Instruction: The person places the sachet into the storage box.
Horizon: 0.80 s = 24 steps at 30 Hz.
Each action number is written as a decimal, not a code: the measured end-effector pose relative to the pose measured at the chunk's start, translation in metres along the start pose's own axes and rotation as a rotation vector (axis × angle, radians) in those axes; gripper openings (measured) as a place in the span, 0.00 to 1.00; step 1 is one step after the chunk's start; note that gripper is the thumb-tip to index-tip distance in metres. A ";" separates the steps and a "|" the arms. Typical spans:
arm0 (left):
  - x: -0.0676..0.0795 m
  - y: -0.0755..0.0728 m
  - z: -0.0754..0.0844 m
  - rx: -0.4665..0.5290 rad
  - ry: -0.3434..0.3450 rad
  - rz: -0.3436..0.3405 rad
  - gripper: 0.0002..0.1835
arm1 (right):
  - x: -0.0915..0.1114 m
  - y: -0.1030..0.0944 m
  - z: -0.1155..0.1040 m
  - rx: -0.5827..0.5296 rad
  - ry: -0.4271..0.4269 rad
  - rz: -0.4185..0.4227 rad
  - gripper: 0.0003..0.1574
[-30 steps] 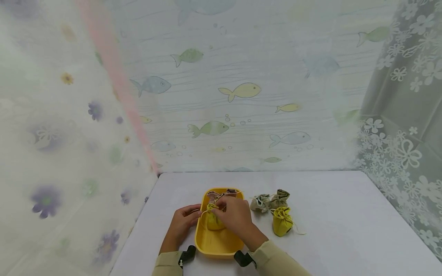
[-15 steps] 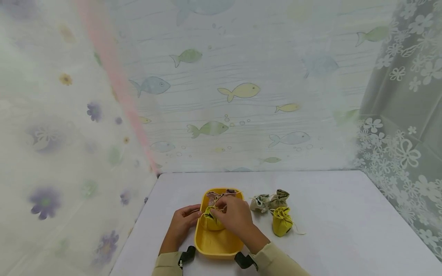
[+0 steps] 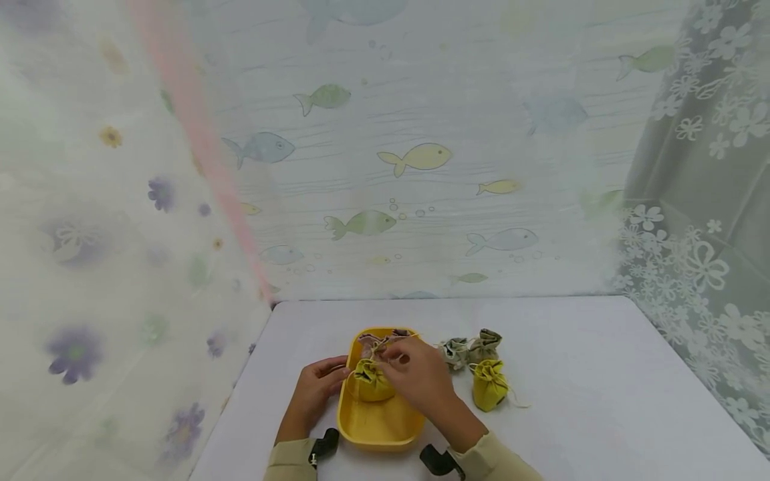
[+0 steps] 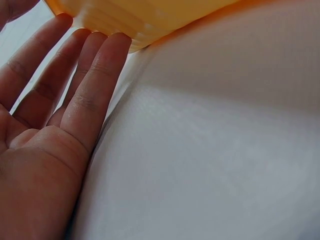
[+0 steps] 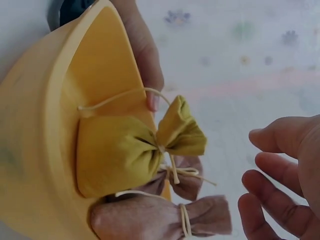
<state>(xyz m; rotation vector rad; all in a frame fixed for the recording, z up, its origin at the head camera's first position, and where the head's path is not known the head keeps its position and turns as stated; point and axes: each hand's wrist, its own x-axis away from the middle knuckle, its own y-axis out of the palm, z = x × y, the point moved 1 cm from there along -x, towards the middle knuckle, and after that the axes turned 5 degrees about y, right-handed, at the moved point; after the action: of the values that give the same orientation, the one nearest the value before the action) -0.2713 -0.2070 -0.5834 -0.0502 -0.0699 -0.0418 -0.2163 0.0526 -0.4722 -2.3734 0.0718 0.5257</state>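
A yellow drawstring pouch (image 5: pixel 112 162), tied at its neck, sits in the yellow plastic tray (image 3: pixel 381 427). Behind it in the tray are brownish-pink pouches (image 5: pixel 142 217) with pale cords, partly hidden in the head view. My right hand (image 3: pixel 421 377) is just above the yellow pouch; the right wrist view shows its loosely bent fingers (image 5: pixel 270 187) apart from the pouch, holding nothing. My left hand (image 3: pixel 317 391) rests against the tray's left side, and in the left wrist view its fingertips (image 4: pixel 117 45) touch the outer wall with fingers nearly straight.
Right of the tray, three more pouches stand on the white table (image 3: pixel 571 387): a yellow one (image 3: pixel 489 386), a grey-green patterned one (image 3: pixel 455 352) and an olive one (image 3: pixel 484 347). A fish-print curtain (image 3: pixel 421 227) hangs behind the table.
My right hand has let go of the yellow pouch's neck and drawn slightly right and back. The pouch has settled lower in the tray. My left hand has stayed at the tray's side.
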 end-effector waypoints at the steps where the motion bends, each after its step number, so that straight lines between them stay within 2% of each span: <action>1: 0.000 0.000 0.000 -0.005 -0.001 0.002 0.32 | 0.001 -0.002 0.001 -0.001 -0.001 0.007 0.08; 8: 0.002 0.000 0.000 -0.023 0.008 -0.003 0.30 | 0.009 -0.018 0.009 0.019 -0.078 0.132 0.06; 12: 0.003 0.000 0.001 -0.022 0.013 -0.010 0.29 | 0.012 -0.026 0.014 0.048 -0.102 0.196 0.08; 16: 0.004 0.000 0.001 -0.025 0.015 -0.009 0.30 | 0.015 -0.031 0.020 0.100 -0.083 0.223 0.10; 24: 0.003 0.000 0.000 -0.014 0.016 -0.010 0.31 | 0.022 -0.045 0.036 0.096 -0.054 0.277 0.14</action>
<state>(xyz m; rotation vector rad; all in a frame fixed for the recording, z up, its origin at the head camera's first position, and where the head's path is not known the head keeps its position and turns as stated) -0.2684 -0.2072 -0.5830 -0.0633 -0.0538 -0.0528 -0.1999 0.1116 -0.4770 -2.2659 0.3963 0.7005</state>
